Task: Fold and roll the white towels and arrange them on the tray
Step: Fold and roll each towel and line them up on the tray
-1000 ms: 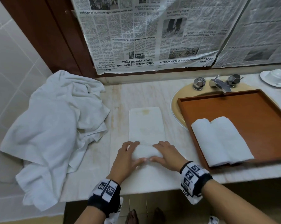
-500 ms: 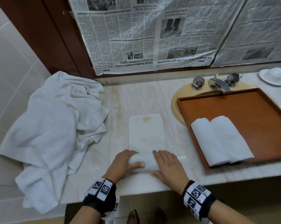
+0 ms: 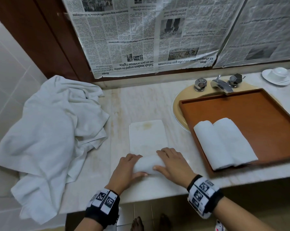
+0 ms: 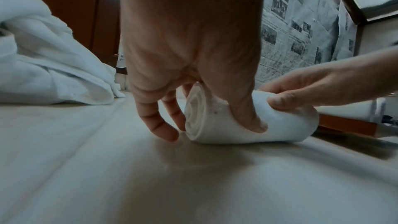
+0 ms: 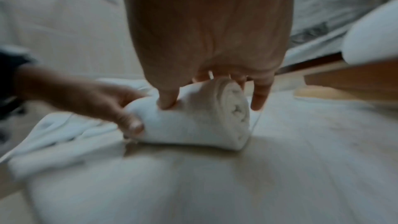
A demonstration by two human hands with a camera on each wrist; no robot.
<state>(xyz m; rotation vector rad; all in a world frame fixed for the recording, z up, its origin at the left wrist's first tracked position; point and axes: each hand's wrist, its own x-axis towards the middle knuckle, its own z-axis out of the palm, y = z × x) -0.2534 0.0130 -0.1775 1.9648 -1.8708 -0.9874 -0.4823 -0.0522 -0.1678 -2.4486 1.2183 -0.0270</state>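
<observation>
A marble countertop [image 3: 141,104] runs under a wall papered with newspaper [image 3: 141,35]; its right end is cut off by the frame. A large heap of crumpled white towels [image 3: 47,135] covers the counter's left end and hangs over its front edge. At the right end a wooden tray [image 3: 257,117] sits over a yellow sink [image 3: 177,110], hiding most of the basin; only the sink's left rim and the tap [image 3: 221,85] at the back edge show. Two rolled towels [image 3: 224,142] lie side by side, touching, in the tray's near left corner. A white cup and saucer [image 3: 276,75] stand at the counter's back right corner.

Near the middle of the front edge lies the half-rolled towel [image 3: 147,164]: its rolled part is under the hands, and its flat remainder stretches toward the back edge with a faint yellowish stain at the far end. The left hand [image 3: 125,170] curls round the roll's left end, thumb pressed on the near side, fingers over the top. The right hand [image 3: 172,165] grips the right end the same way. The fingertips beyond the roll are hidden in the head view. The right wrist view is blurred, so the spiral of layers at that end [image 5: 234,110] is probably even, though it is hard to judge; the left wrist view shows its end [image 4: 193,113] tightly wound.
</observation>
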